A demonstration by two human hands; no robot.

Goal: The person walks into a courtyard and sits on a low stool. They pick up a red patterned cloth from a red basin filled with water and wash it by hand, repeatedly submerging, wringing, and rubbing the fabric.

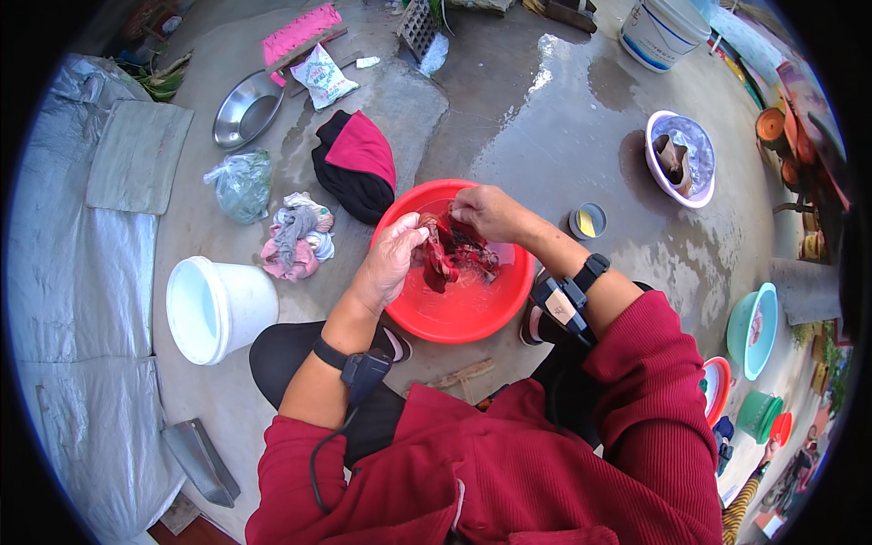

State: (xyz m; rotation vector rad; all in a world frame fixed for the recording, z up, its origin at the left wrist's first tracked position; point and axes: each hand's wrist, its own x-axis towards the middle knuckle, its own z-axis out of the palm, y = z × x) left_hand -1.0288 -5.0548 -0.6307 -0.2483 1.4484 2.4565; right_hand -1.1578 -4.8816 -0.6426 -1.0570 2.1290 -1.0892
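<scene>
A red plastic basin [455, 325] with shallow water stands on the concrete between my feet. Over it, my left hand [394, 262] pinches one edge of a wet, dark red patterned cloth [439, 262]. My right hand [489, 211] grips another part of the same cloth near the basin's far rim. The lower folds of the cloth hang down to the water, and its full shape is hidden by bunching. Just beyond the basin's left rim lies a black and magenta garment [357, 167]. Left of that is a small heap of pink, grey and white cloths [298, 238].
A white bucket [252, 303] lies tipped at left, near a knotted plastic bag [242, 185] and a steel basin [248, 109]. To the right stand a small tin with a yellow piece [588, 221], a lilac basin [705, 197] and a turquoise basin [756, 330]. Another person's striped sleeve [739, 507] shows lower right.
</scene>
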